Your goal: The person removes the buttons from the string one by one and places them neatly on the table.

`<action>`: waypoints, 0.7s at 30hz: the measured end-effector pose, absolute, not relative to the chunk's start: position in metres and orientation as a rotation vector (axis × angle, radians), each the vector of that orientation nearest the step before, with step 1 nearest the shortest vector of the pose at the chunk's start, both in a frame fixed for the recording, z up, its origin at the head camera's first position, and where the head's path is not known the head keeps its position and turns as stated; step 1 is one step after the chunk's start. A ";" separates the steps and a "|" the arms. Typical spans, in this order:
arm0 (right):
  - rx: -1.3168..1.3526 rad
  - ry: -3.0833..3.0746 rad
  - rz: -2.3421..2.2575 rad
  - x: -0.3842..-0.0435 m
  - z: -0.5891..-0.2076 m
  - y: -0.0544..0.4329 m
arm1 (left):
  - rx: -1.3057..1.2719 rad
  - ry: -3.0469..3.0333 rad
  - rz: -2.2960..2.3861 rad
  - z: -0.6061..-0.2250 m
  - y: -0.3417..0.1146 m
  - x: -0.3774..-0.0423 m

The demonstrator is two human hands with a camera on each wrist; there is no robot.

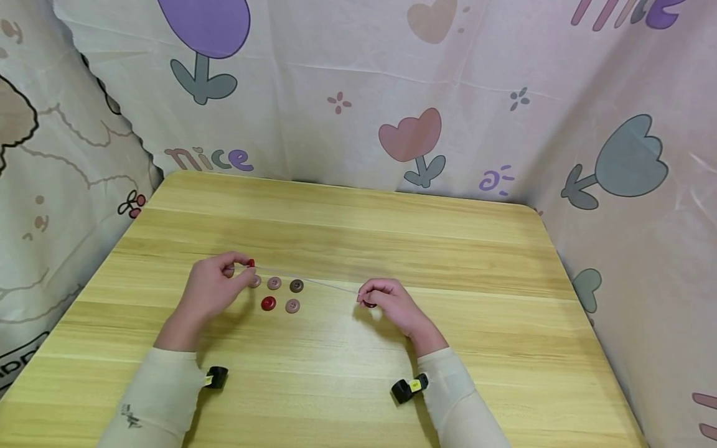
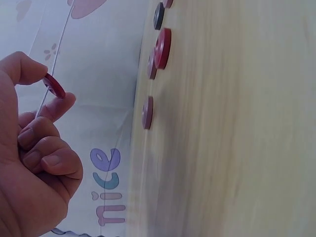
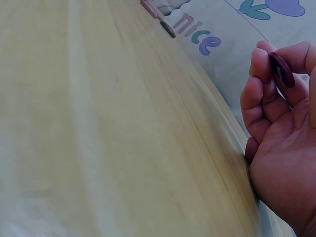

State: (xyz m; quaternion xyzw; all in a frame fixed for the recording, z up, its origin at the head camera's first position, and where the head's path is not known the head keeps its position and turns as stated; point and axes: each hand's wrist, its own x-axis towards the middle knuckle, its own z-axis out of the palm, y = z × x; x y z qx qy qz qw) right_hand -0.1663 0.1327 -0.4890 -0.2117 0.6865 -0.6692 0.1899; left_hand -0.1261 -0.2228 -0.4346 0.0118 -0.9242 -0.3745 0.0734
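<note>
Between thumb and index finger, my left hand (image 1: 210,285) pinches a red button (image 2: 54,86) above the table, its other fingers curled. A thin white string (image 2: 62,34) passes at that button and runs stretched across to my right hand (image 1: 396,306). There the thumb and fingers pinch a dark red button (image 3: 282,70) low over the table. Beneath and beside the left fingertips lie a red button (image 1: 268,303), a brown button (image 1: 296,285) and several pink buttons (image 1: 274,283), one partly hidden by the left thumb.
The wooden table (image 1: 336,386) has rounded far corners. A printed cloth (image 1: 313,56) hangs behind it and along both sides. Small black cameras (image 1: 217,377) sit on both wrists, over pale sleeves (image 1: 162,386).
</note>
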 end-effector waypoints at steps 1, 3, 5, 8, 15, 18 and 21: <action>-0.593 1.932 -1.878 -0.166 -0.489 0.133 | 0.043 -2.772 -1.128 -0.435 -0.224 -0.126; -0.588 1.935 -1.873 -0.166 -0.489 0.133 | 0.050 -2.765 -1.131 -0.435 -0.227 -0.125; -0.586 1.941 -1.868 -0.166 -0.488 0.133 | 0.056 -2.754 -1.133 -0.436 -0.230 -0.124; -0.590 1.947 -1.866 -0.166 -0.488 0.132 | 0.070 -2.740 -1.128 -0.436 -0.234 -0.123; -0.592 1.948 -1.864 -0.167 -0.488 0.133 | 0.100 -2.734 -1.114 -0.435 -0.240 -0.121; -0.585 1.943 -1.867 -0.166 -0.487 0.132 | 0.109 -2.735 -1.104 -0.436 -0.243 -0.120; -0.583 1.941 -1.871 -0.166 -0.487 0.132 | 0.108 -2.737 -1.099 -0.437 -0.244 -0.119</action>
